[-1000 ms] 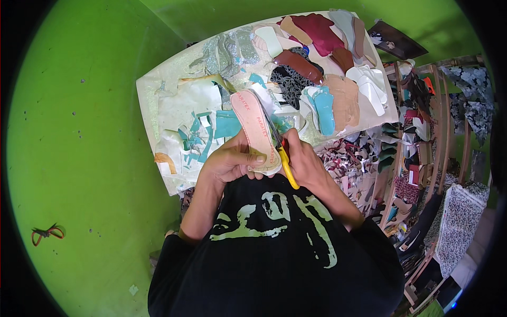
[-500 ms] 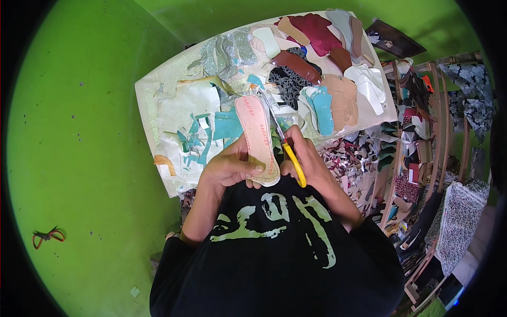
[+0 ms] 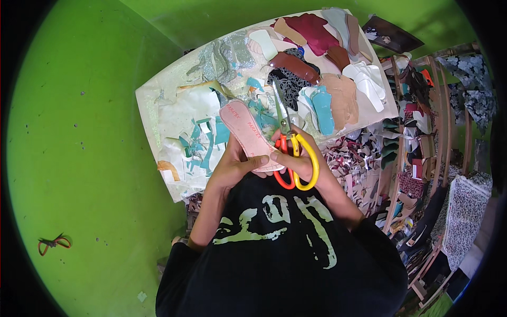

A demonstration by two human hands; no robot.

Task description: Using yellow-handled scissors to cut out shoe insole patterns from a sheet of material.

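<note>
In front of my chest, my left hand (image 3: 235, 168) is closed on a pinkish shoe insole (image 3: 248, 134) with red printing, its thumb pressing the near end. The insole tilts, its far end toward the upper left. My right hand (image 3: 302, 162) grips scissors (image 3: 285, 126) with one red and one yellow handle. Their blades look closed and point away over the table, apart from the insole. The right thumb rests at the insole's near right edge. Teal offcuts (image 3: 208, 145) lie beyond my left hand, and a teal sole-shaped stack (image 3: 323, 112) lies beyond the right.
The pale table (image 3: 150, 100) carries a brown piece (image 3: 296, 67), maroon material (image 3: 311, 31), tan soles (image 3: 339, 100) and white soles (image 3: 364, 84). Scraps pile (image 3: 351, 164) lies past its right edge, beside wooden racks (image 3: 442, 127). A green wall (image 3: 95, 132) stands left.
The insole has tipped leftward at its far end. The scissors have turned in my right hand, so both handles now show, and the right thumb has come to the insole's edge.
</note>
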